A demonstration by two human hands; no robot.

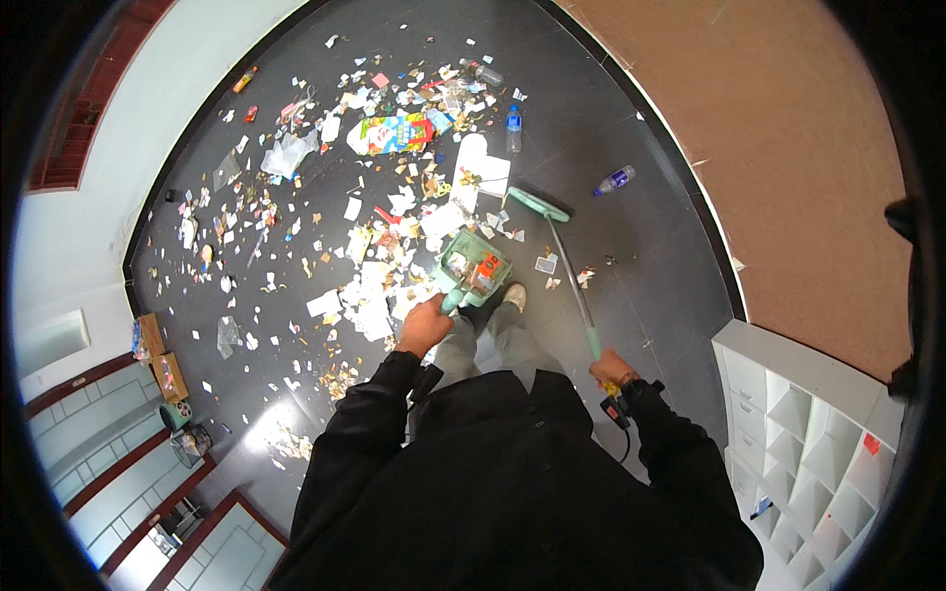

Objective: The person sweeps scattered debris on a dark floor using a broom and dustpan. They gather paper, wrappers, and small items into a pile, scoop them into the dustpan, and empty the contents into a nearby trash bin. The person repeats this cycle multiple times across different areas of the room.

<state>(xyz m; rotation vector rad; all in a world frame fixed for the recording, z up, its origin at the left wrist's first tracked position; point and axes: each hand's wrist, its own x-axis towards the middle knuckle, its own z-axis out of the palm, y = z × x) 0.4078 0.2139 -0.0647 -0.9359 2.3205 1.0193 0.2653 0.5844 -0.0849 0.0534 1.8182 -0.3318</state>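
Note:
My left hand (424,327) is closed round the handle of a green dustpan (446,242), which is in front of my feet with an orange-red piece and other scraps inside. My right hand (613,368) grips the green end of a long-handled broom (572,271). The broom's pole slants away to its pale green head (539,204), which is beyond the dustpan and to its right. White paper sheets (481,169) lie just left of the broom head. A playing-card-like piece (546,264) is between the pole and the dustpan.
Scattered paper and scraps cover the dark floor ahead and left, around a colourful bag (391,134) and a white plastic bag (290,154). Bottles (513,129) lie farther off. A white shelf unit (788,347) stands at right, cardboard boxes (169,376) at left.

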